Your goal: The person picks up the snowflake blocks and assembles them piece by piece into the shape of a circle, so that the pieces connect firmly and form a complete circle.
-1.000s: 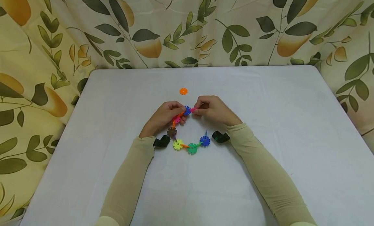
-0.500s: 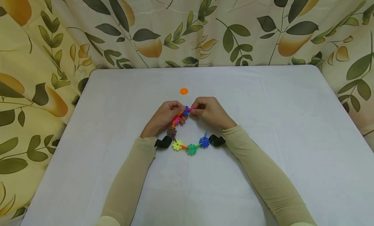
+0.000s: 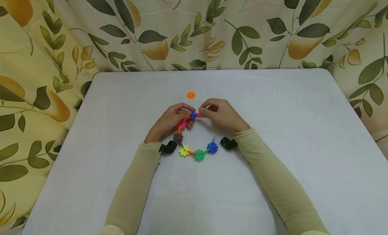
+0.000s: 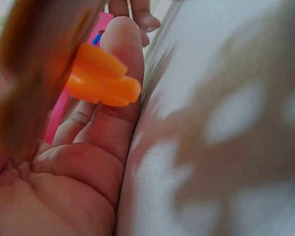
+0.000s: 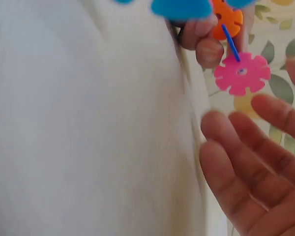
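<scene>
A chain of colourful notched interlocking discs curves between the hands, with yellow (image 3: 184,150), green (image 3: 198,155) and brown (image 3: 178,138) discs along it. My left hand (image 3: 171,122) pinches its upper end near a blue disc (image 3: 192,115). An orange disc (image 4: 101,76) of the chain lies across the left palm in the left wrist view. At the chain's tip sits a pink disc (image 5: 243,73), joined edge-on to the blue one. My right hand (image 3: 223,115) is beside that pink disc; in the right wrist view its fingers are extended, apart from the disc.
A loose orange disc (image 3: 191,95) lies on the white table (image 3: 272,93) beyond the hands. The chain's other end, with a blue disc (image 3: 212,148), rests near the right wrist's black camera (image 3: 228,143). Patterned curtain (image 3: 194,29) hangs behind the table.
The right hand moved in on the pink disc, then drew back slightly to the right with its fingers off it. The left hand keeps its hold on the chain.
</scene>
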